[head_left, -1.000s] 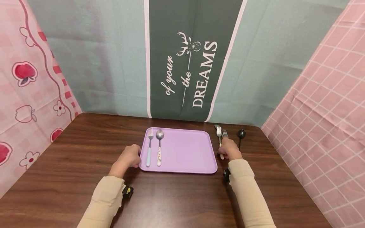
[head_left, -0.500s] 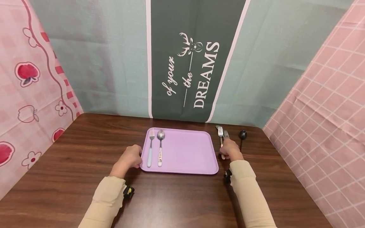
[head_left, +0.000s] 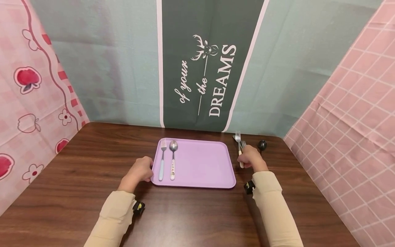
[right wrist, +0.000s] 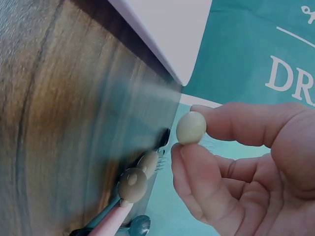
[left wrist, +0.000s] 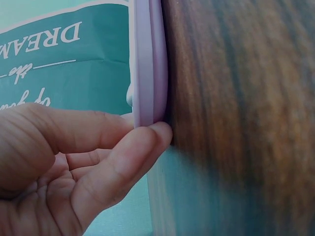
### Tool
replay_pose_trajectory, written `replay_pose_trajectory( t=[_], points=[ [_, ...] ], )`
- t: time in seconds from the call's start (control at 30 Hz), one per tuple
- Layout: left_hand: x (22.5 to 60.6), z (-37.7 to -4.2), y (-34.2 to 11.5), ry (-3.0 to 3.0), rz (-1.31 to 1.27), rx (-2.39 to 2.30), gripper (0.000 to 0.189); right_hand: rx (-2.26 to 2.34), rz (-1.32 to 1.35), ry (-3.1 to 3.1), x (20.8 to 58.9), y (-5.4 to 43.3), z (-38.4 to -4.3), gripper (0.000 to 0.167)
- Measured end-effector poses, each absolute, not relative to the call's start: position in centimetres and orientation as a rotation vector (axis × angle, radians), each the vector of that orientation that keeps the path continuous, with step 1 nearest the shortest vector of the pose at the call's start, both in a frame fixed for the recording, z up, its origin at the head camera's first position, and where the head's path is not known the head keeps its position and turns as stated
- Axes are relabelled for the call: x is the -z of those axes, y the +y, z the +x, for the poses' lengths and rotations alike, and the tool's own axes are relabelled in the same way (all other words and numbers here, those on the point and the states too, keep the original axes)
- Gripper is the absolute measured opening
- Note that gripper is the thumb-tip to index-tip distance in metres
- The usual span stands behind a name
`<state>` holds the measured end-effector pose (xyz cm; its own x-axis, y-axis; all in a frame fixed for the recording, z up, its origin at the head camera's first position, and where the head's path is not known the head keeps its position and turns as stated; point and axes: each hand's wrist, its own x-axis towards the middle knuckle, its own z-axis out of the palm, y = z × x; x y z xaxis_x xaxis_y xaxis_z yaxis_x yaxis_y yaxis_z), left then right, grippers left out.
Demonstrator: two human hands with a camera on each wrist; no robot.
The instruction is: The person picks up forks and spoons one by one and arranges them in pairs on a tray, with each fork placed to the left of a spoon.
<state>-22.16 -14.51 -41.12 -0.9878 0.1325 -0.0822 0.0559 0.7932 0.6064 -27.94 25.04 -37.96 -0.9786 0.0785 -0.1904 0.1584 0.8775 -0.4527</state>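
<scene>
With thumb and finger my left hand point(head_left: 141, 168) pinches the left rim of the purple tray point(head_left: 203, 164); in the left wrist view the tray's edge point(left wrist: 150, 64) sits between the fingertips. On the tray's left side lie a fork with a light blue handle point(head_left: 161, 166) and a spoon with a patterned white handle point(head_left: 172, 168). To the right of the tray, my right hand point(head_left: 250, 157) pinches a fork point(head_left: 238, 137) by its cream handle, tines pointing away. The rounded handle end point(right wrist: 191, 128) shows between thumb and finger in the right wrist view, above the table.
Beside the right hand lie a second fork point(head_left: 243, 143), a black spoon point(head_left: 262, 145) and a dark metal tip point(head_left: 234, 137). A pink handle with a brown round end point(right wrist: 133, 186) shows in the right wrist view. Fabric hangings border the wooden table point(head_left: 191, 216).
My right hand has raised the cream-handled fork and shifted slightly away and to the right. The left hand and the tray have stayed put.
</scene>
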Motion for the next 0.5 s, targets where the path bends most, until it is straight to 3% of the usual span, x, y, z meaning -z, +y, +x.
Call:
replay_pose_trajectory(
  t=[0.5],
  points=[
    [41.26, -22.28, -14.44, 2.858, 0.138, -0.963, 0.032, 0.745, 0.207, 2.856, 37.87, 24.26, -27.53, 0.008]
  ],
)
